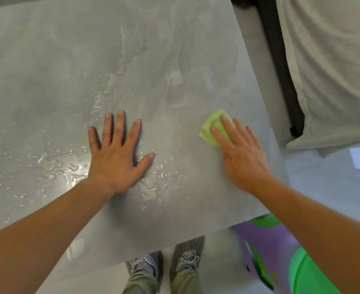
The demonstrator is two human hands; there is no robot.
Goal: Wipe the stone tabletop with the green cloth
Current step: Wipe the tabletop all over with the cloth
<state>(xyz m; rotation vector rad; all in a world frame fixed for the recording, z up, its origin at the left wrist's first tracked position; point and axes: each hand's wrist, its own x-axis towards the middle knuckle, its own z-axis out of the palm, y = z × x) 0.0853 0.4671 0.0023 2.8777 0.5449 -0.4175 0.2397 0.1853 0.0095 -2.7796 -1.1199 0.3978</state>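
Note:
The grey stone tabletop (73, 60) fills most of the head view. A small folded green cloth (212, 126) lies on it near the right edge. My right hand (241, 153) presses flat on the cloth with straight fingers and covers its near half. My left hand (116, 153) rests flat on the stone at the middle, fingers spread, holding nothing. Water drops and small puddles (56, 166) sit left of my left hand and between the two hands.
A grey fabric-covered piece of furniture with a dark frame (327, 66) stands beyond the table's right edge. A purple and green object (268, 249) sits on the glossy floor below the near right corner. My two feet (164, 266) show under the near edge.

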